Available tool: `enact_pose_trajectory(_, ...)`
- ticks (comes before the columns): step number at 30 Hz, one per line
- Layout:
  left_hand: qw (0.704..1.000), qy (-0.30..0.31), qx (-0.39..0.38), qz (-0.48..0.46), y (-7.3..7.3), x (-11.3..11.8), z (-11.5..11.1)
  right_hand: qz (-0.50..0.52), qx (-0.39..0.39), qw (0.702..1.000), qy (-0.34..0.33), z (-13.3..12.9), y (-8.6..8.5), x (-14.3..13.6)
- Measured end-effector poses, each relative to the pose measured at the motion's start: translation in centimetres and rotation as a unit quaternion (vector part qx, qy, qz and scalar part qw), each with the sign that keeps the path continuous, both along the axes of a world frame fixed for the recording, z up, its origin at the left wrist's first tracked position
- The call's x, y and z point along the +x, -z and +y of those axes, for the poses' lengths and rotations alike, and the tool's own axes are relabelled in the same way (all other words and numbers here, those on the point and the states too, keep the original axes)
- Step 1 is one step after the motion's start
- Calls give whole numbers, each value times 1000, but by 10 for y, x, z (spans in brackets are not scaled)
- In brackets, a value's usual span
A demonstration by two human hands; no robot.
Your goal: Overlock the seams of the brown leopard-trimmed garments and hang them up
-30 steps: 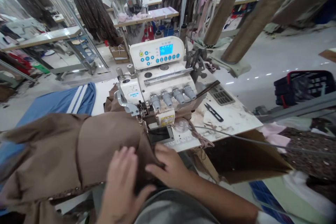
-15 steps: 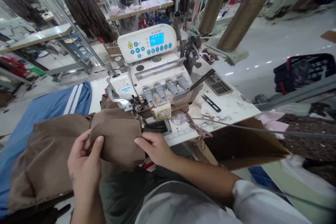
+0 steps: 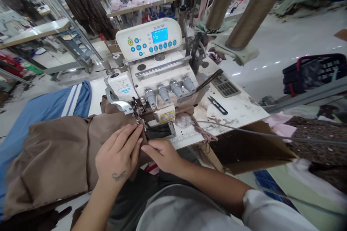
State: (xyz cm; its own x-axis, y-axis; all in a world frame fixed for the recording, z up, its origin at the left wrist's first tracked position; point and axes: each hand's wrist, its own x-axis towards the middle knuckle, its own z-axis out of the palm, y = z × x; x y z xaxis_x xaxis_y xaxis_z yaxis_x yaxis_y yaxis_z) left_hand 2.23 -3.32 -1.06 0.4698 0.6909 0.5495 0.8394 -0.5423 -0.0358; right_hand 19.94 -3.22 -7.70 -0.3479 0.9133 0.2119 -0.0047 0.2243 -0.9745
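Brown fabric (image 3: 59, 144) spreads over the left of the table and runs under the presser foot (image 3: 138, 120) of a white overlock sewing machine (image 3: 159, 66). My left hand (image 3: 118, 151) lies over the fabric just in front of the foot, its fingers pressed together on the cloth near the edge. Part of the cloth under that palm is hidden. Close beside it, my right hand (image 3: 165, 155) pinches the fabric's right edge between thumb and fingers. The two hands nearly meet at the fingertips.
Thread snips (image 3: 217, 105) lie on the table right of the machine. Blue fabric with white stripes (image 3: 54, 115) lies at the left. A cardboard box (image 3: 252, 151) stands below the table's right edge. A dark basket (image 3: 314, 74) is further right, and tall brown rolls (image 3: 257, 11) stand behind.
My left hand has moved right and forward along the fabric, from holding its middle to the edge by the presser foot. My right hand stays at the edge. The view has shifted slightly.
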Motion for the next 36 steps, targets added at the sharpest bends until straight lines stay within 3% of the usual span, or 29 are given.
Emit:
enact_pose_trajectory(6, 994, -27, -68, -80, 9, -10, 1, 60, -117, 991, 30, 7, -1, -7)
enact_pose_trajectory(10, 978, -67, -120, -160, 7, -17, 6, 24, -86, 996, 23, 6, 0, -5)
enact_pose_trajectory(14, 970, -79, -153, -169, 0, -18, 14, -49, -67, 996, 11, -8, 12, 1)
enact_pose_trajectory(17, 966, -106, -169, -166, -5, -26, 29, -49, -67, 997, 0, -13, 14, 1)
enact_pose_trajectory(21, 954, -141, -214, -155, -10, -45, 67, -30, -40, 999, -4, -8, 5, -1)
enact_pose_trajectory(24, 952, -164, -206, -154, -15, -49, 84, 3, -71, 997, -10, -4, -2, -1)
enact_pose_trajectory(27, 966, -186, -73, -161, -21, -37, 64, 30, -97, 994, -26, -5, -6, 2)
enact_pose_trajectory(29, 971, -148, -10, -187, -20, -23, 35, 21, -76, 997, -22, -6, -7, 4)
enact_pose_trajectory(31, 976, -91, -32, -194, -15, -10, 7, 18, -52, 998, -14, -7, -6, 4)
enact_pose_trajectory(33, 979, -78, -76, -170, -7, -1, -9, 47, -64, 997, -10, -6, -5, 2)
enact_pose_trajectory(36, 975, -97, -116, -165, 3, 1, -3, 139, -153, 978, -15, 1, -6, -7)
